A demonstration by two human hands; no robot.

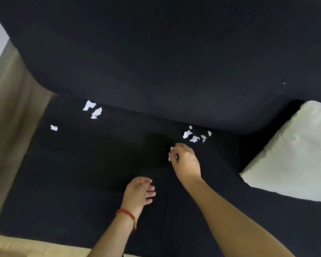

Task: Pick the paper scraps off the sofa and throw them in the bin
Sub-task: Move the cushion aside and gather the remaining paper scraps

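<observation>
White paper scraps lie on the black sofa seat (82, 164). One cluster (195, 136) sits near the backrest, just beyond my right hand (185, 162), whose fingers are pinched on small white scraps (171, 154). Another cluster (93, 109) lies at the far left by the backrest, and a single scrap (54, 127) lies further left. My left hand (139, 191) hovers over the seat nearer to me, fingers loosely apart and holding nothing. A red bracelet circles its wrist. No bin is in view.
The tall black backrest (174, 62) fills the top. A cream cushion (295, 153) rests on the seat at the right. A beige ribbed armrest (9, 108) borders the left side. Pale floor (17, 245) shows at the bottom left.
</observation>
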